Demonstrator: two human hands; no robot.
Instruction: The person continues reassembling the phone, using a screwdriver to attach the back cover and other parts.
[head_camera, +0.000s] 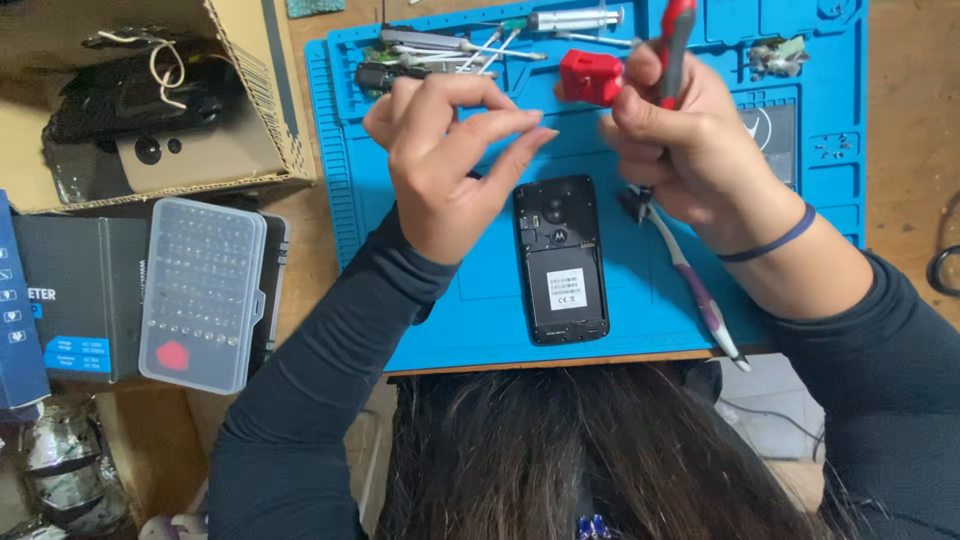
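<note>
Head view. Left hand (450, 165): raised above blue silicone repair mat (420, 300), fingertips pinched together, anything held too small to tell. Right hand (680, 140): closed around red-handled screwdriver (675, 45), held upright. Black smartphone with back cover removed (560, 260): flat on mat, between and below both hands. Purple-and-white toothbrush (695, 290): just right of phone. Clear plastic bit case (202, 293): well left, off mat.

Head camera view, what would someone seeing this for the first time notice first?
Probably the bright blue work mat filling the middle of the desk, with an opened black phone lying back-up at its centre. Just above the phone, the left hand pinches its fingertips together while the right hand grips a red-handled screwdriver. At the left edge of the desk lies a clear case of screwdriver bits.
</note>
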